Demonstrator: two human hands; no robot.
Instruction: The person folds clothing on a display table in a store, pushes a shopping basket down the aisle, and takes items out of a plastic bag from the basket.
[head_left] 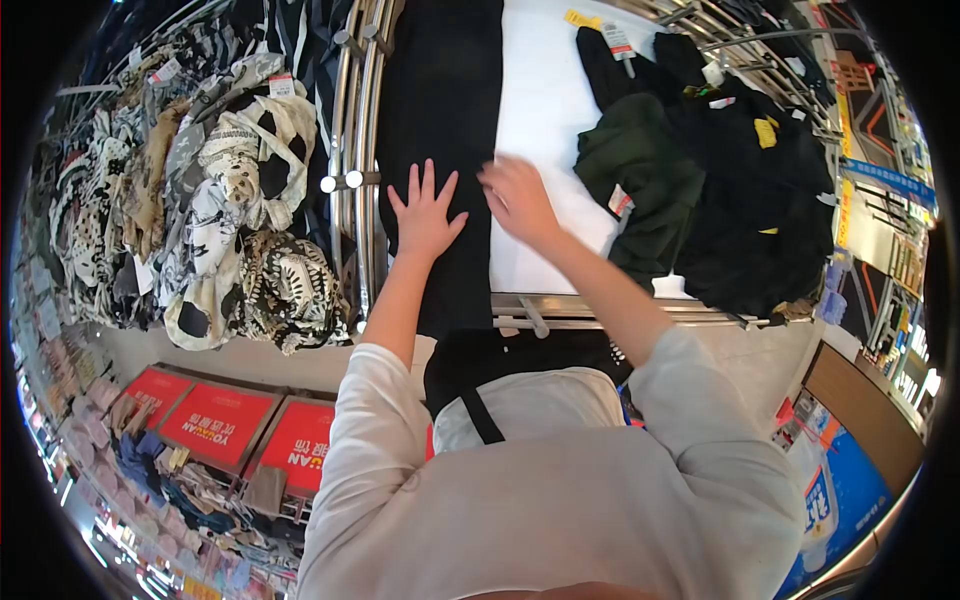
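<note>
A long black garment [440,90] lies flat along the left side of a white table surface [545,120], its lower end reaching the front edge. My left hand [427,215] rests on it with the fingers spread, palm down. At the garment's right edge is my right hand [520,203], its fingers bent; whether they pinch the cloth is too small to tell. To the right lie a dark green garment [645,170] and a heap of black clothes [770,220] with tags.
Metal rails [352,130] run along the table's left side, with patterned scarves [230,180] piled beyond them. Another rail [560,312] borders the front edge. Red sign boxes [220,422] stand at lower left, a blue box [850,490] at lower right.
</note>
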